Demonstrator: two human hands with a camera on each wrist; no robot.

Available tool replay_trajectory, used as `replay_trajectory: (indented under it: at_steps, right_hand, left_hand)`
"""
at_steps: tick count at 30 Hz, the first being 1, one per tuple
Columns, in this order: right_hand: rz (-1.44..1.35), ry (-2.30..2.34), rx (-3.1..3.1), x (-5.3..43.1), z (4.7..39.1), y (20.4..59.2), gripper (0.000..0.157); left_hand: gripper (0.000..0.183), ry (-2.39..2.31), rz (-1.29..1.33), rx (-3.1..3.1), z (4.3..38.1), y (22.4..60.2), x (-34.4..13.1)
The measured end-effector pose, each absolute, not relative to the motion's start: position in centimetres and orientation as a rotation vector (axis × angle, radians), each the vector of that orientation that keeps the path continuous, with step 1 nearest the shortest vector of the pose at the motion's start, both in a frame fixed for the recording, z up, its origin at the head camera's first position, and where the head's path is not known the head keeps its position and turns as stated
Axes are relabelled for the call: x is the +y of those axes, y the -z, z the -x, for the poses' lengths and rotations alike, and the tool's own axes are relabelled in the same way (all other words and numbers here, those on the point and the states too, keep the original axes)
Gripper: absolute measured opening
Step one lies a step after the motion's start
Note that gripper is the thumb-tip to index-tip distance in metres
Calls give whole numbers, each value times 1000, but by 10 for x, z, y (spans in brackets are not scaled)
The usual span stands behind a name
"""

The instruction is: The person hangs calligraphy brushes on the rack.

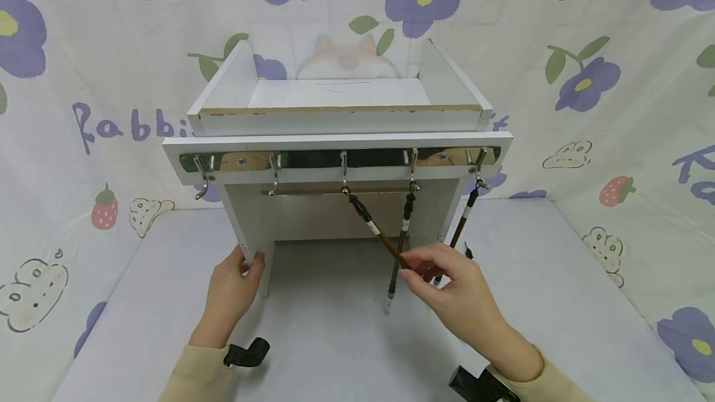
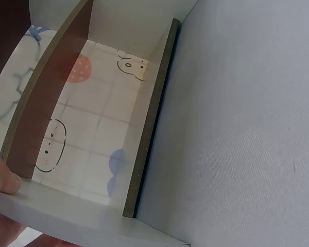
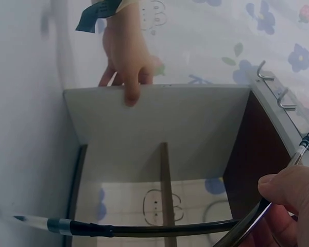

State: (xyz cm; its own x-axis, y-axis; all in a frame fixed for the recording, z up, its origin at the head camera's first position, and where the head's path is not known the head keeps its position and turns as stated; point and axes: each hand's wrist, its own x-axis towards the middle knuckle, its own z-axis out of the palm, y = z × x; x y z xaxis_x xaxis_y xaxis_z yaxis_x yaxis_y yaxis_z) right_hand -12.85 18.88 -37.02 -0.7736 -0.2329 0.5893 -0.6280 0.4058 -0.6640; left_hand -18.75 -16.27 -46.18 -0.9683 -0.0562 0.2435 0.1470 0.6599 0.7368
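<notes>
My right hand (image 1: 460, 284) pinches the lower part of a calligraphy brush (image 1: 375, 229), which slants down from the middle hook of a white shelf (image 1: 341, 123). A second calligraphy brush (image 1: 408, 213) hangs from the hook to its right, passing behind the held one. On the far right hook is a third brush (image 1: 462, 223), its lower part mostly hidden by my hand. My left hand (image 1: 231, 290) grips the front edge of the shelf's left side panel (image 3: 195, 110), thumb on the inner face. The held brush's tip is hidden in my fingers.
Metal hooks line the shelf's front rail (image 1: 374, 157); the two left ones (image 1: 201, 178) carry nothing. A wooden crossbar (image 3: 166, 180) spans the shelf's lower part. The shelf stands on a white tabletop (image 1: 329, 352) before a flower-patterned curtain (image 1: 503, 48).
</notes>
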Motion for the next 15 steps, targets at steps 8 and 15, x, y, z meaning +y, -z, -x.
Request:
replay_trajectory:
  at_steps: [8,15]
  right_hand:
    - [-718,-1333,-2280,190,130,372,26]
    - [-671,-1362,-2319,186,131,379,26]
  left_hand:
    - [46,1201,54,-2645,187,461,-162]
    - [45,1186,46,-2651,187,461,-162]
